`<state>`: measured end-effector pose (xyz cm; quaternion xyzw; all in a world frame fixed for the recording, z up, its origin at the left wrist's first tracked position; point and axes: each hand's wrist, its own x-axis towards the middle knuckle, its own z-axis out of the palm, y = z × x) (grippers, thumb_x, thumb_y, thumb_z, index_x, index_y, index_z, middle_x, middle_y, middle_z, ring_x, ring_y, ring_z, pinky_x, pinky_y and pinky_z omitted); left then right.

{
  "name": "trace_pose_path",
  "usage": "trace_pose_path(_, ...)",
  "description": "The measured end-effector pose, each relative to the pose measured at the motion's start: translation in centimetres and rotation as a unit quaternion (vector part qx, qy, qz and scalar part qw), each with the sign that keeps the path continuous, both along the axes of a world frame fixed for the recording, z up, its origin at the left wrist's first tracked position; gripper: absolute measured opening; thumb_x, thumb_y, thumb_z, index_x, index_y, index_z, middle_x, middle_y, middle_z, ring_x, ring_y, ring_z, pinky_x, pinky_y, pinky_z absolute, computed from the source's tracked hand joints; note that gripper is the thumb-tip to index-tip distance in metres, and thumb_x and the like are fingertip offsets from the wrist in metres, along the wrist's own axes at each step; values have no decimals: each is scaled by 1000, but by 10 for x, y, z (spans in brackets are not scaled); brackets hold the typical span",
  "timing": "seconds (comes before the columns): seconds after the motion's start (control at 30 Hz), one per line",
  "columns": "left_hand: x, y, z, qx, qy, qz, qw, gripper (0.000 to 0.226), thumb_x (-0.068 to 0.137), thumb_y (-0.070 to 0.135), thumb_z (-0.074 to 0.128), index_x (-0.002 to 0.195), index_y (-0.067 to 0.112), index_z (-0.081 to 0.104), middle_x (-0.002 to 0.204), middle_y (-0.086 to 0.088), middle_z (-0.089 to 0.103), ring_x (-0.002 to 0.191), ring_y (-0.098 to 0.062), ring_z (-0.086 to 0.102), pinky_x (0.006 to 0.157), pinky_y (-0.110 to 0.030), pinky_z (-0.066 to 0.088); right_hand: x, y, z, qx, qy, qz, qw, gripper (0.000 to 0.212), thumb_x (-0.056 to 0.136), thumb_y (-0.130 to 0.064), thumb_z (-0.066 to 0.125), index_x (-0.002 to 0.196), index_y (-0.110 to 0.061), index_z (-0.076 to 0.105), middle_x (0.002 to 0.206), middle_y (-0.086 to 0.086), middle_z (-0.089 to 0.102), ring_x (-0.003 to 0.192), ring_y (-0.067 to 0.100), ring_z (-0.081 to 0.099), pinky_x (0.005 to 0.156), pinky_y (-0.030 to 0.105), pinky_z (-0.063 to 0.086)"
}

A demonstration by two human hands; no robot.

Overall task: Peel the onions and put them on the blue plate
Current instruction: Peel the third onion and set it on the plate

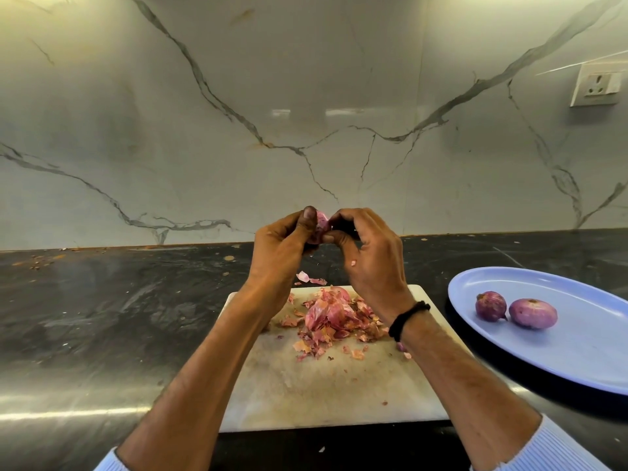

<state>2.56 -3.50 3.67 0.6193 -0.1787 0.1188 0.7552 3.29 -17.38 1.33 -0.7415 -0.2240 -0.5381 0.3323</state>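
Onion point(321, 226) held raised above cutting board point(326, 375), pinched between left hand point(282, 248) and right hand point(368, 256), fingers curled round it. Small, light, firm; likely slick once bared. Skin papery: take loose edges at tip. Two peeled on blue plate point(557, 362).

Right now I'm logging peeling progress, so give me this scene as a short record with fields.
held onion: raised above the cutting board, mostly hidden by fingers
left hand: grips the held onion
right hand: pinches at the held onion
blue plate: holds a smaller peeled onion beside a larger peeled onion
cutting board: carries a pile of onion skins
counter: dark, a few skin scraps behind the board
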Motion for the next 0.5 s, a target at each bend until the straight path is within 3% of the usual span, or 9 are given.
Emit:
trace_pose_path(0.13,-1,-1,0,0,12,-12,1000,30,86,40,60,93,17,76,93,-9,75,89,-19,67,90,-37,57,2,-2,1,2,-8,2,1000,10,89,0,69,99,-1,70,93,6,67,87,15,63,81,16,53)
trace_pose_path(0.3,3,-3,0,-52,62,-7,997,37,84,43,60,90,10,76,85,-9,72,87,-22,65,86,-36,57,4,0,0,4,-1,18,1000,12,89,-4,71,100,-1,69,95,7,67,89,15,63,81,19,54)
trace_pose_path(0.5,2,-2,4,-79,66,-19,995,34,85,41,59,89,11,75,83,-7,76,86,-21,69,89,-36,58,3,0,0,-12,21,22,999,31,84,-6,78,112,-1,65,107,10,63,99,15,62,89,18,53)
